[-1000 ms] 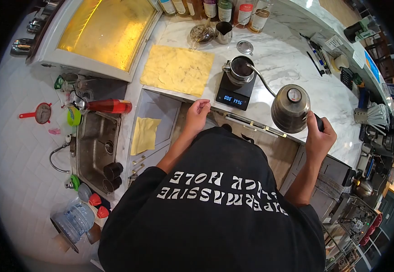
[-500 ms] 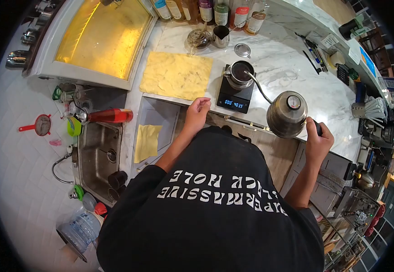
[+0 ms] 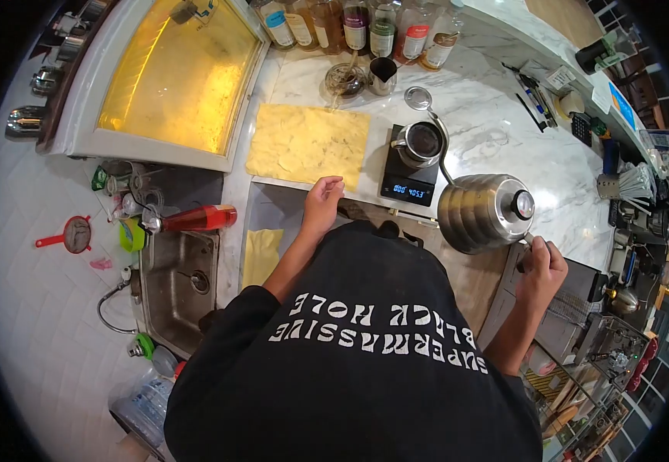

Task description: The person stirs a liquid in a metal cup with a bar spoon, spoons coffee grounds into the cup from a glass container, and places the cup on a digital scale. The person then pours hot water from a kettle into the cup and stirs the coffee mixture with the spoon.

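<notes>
My right hand (image 3: 541,271) is closed on the handle of a steel gooseneck kettle (image 3: 479,214), which is held over the counter's front edge. Its thin spout curves up beside the right side of a metal dripper (image 3: 419,143) with dark contents. The dripper stands on a black scale (image 3: 409,183) whose blue digits look like 405.3. Near the front edge, by the yellow cloth (image 3: 309,142), my left hand (image 3: 324,202) hovers with fingers curled together and nothing visible in them. A small round metal lid (image 3: 418,98) lies behind the dripper.
Behind are a glass vessel (image 3: 344,79), a steel pitcher (image 3: 382,75) and a row of bottles (image 3: 354,27). To the left are a yellow-lit glass-fronted cabinet (image 3: 173,73), a sink (image 3: 184,286) and a red bottle (image 3: 200,219). Pens (image 3: 536,98) lie at the back right.
The kettle has moved down and turned, its spout shifting from over the dripper to its right side. The scale reading has risen from about 399.6. My view has shifted slightly.
</notes>
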`<state>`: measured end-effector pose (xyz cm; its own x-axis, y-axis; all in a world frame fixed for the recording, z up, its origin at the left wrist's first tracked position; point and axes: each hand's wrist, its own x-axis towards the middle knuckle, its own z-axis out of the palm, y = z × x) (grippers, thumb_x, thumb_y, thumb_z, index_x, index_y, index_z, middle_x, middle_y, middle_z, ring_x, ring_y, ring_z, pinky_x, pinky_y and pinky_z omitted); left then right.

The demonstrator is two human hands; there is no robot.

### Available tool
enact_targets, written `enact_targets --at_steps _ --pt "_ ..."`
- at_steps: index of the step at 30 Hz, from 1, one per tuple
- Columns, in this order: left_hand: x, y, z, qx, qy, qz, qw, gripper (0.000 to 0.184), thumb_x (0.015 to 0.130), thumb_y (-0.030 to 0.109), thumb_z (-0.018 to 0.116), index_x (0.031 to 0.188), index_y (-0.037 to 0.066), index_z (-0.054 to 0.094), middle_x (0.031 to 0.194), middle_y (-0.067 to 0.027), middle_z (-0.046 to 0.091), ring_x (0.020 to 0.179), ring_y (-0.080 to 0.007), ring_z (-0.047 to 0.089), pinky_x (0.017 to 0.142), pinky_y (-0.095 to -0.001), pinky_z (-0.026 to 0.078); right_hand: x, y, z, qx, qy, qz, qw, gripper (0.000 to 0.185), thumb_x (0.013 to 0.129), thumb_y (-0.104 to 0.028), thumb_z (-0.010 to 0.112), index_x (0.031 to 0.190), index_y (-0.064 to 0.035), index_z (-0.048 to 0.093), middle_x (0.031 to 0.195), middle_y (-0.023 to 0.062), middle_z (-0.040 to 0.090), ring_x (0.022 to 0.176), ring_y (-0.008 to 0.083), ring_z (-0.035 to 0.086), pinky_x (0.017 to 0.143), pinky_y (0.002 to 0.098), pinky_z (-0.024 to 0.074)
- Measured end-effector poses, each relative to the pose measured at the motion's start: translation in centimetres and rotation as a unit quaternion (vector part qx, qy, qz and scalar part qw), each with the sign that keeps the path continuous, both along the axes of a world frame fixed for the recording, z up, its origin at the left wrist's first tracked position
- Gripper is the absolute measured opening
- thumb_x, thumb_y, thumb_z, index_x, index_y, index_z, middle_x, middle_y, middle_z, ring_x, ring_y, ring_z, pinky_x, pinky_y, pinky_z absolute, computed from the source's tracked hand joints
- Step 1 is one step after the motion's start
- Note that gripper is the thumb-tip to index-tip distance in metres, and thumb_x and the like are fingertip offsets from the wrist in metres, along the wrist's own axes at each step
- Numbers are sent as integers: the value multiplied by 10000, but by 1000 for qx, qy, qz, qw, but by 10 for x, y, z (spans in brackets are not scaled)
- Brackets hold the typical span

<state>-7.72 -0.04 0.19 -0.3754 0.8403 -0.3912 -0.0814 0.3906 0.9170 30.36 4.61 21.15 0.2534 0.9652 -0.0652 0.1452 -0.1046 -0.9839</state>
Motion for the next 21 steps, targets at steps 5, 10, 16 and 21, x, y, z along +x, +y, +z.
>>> enact_targets --at_steps 5,10,16,21 --pt "-38 -9 -2 5 2 21 1000 316 1026 296 617 1258 83 636 1161 -46 714 969 -133 670 797 -281 481 -38 -8 14 28 87 66 994 285 953 -139 666 707 -52 553 642 -56 465 568 41 370 519 247 277" --pt "-72 -27 1 -1 -6 51 999 293 1029 274 613 1247 80 638 1134 -35 717 963 -123 664 796 -283 482 -114 1 20 15 147 122 981 300 986 -152 634 720 -55 535 660 -43 461 588 52 383 535 252 296" --pt "-114 -45 3 20 -17 121 992 246 1013 171 646 1187 -3 648 1021 -52 685 898 -118 634 844 -263 515 -222 19 -6 -32 184 165 968 336 1038 -212 606 743 -61 556 675 -27 501 623 66 435 582 247 343" --pt "-137 -61 -3 0 -15 145 989 253 1012 181 646 1196 7 650 1034 -53 681 906 -118 629 850 -261 507 -297 36 -65 -52 172 203 963 378 1028 -246 643 706 -69 556 659 -37 506 609 50 432 568 243 331"
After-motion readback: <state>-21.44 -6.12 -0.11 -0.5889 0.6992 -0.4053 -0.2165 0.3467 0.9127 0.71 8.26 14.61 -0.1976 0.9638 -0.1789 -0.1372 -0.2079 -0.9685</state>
